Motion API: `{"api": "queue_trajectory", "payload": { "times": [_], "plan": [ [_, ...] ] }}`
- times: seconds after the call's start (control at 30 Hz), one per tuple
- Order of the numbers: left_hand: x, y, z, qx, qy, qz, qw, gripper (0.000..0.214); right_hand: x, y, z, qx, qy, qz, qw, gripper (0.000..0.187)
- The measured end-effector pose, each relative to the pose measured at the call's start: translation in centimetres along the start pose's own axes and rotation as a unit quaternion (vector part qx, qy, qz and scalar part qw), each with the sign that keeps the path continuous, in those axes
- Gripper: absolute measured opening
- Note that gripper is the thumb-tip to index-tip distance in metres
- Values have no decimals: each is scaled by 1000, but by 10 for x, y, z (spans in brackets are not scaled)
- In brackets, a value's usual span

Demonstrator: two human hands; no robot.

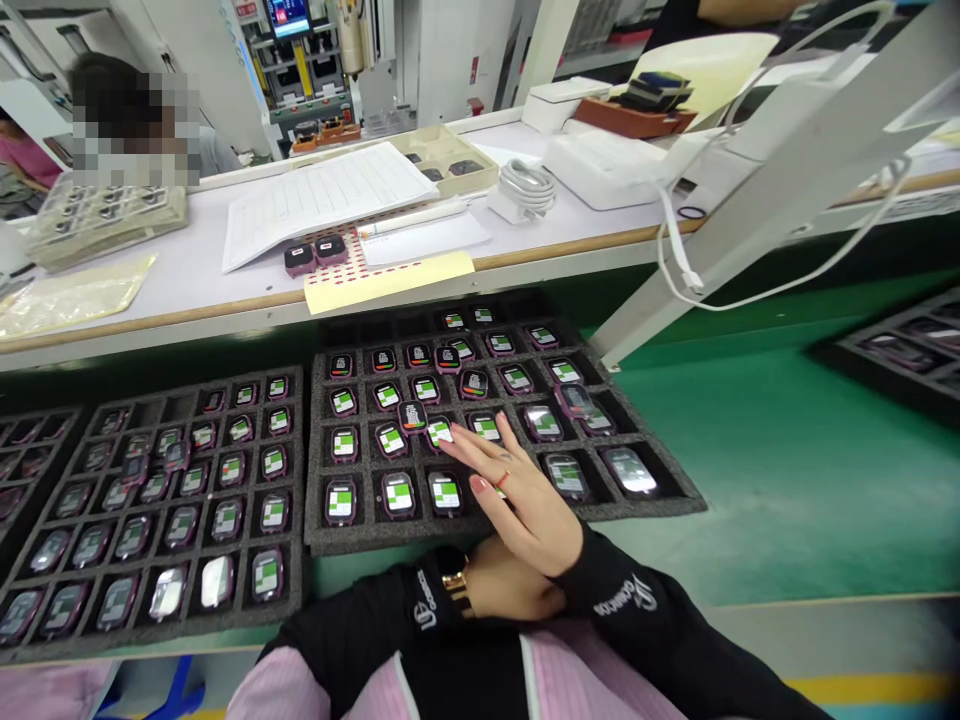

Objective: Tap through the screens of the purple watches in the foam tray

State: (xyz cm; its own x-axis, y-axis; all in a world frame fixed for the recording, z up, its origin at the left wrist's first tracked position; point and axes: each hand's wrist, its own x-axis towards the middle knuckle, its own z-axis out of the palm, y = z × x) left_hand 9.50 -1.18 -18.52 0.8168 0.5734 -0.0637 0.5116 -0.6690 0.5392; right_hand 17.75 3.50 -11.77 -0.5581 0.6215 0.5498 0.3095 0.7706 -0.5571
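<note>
My right hand lies flat with its fingers stretched out over a black foam tray of small smartwatches with lit screens. Its fingertips touch one watch in the tray's middle row. A loose watch lies askew on the grid just beyond it. My left hand rests below the tray's near edge, under my right wrist, with its fingers hidden. A gold wristwatch sits on that wrist. Both arms wear black sleeves.
A second foam tray of watches lies to the left, and another tray at far right on the green belt. The raised bench behind holds a paper form, two watch bodies and a coiled cable. A white slanting post crosses right. A co-worker sits back left.
</note>
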Motion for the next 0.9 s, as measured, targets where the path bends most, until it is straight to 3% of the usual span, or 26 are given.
{"api": "queue_trajectory", "payload": {
  "times": [0.3,0.43,0.53,0.67,0.9],
  "plan": [
    [3,1,-1,-17,-36,1,999,31,32,14,17,-132,-116,-37,984,55],
    [4,-1,-5,-51,-42,24,997,30,41,23,10,-153,-93,-52,983,49],
    [5,-2,-6,-63,-49,39,996,29,55,38,7,-163,-78,-75,981,58],
    [5,-2,-4,-60,-52,48,996,28,76,63,14,-157,-150,-88,972,71],
    [12,-11,10,-59,-44,68,995,25,97,81,23,-148,-184,-94,967,43]
  ]
}}
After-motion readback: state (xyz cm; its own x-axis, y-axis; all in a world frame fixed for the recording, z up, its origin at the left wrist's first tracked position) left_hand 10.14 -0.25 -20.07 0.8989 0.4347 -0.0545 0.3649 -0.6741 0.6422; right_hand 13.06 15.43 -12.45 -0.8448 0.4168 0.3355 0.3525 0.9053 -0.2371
